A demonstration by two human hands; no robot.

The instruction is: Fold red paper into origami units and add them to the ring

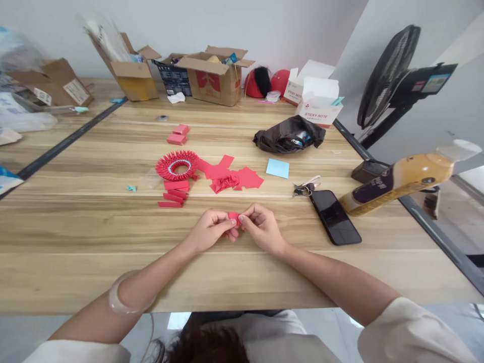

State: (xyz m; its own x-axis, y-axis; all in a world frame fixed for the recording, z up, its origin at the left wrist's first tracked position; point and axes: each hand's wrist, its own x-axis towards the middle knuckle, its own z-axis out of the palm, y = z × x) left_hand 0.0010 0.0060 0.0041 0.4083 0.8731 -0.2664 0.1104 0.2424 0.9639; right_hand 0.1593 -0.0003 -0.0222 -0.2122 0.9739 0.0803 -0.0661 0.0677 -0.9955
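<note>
Red paper (234,217) sits pinched between left hand (212,229) and right hand (261,227).

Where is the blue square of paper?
In the head view, the blue square lies on the table, right of centre, between the red paper pieces and the keys, just below the black bag.

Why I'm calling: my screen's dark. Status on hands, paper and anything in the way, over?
Left hand and right hand: both pinching small red paper piece. Crumpled red paper beyond, apart from both. Phone off to the right, not touching.
</note>
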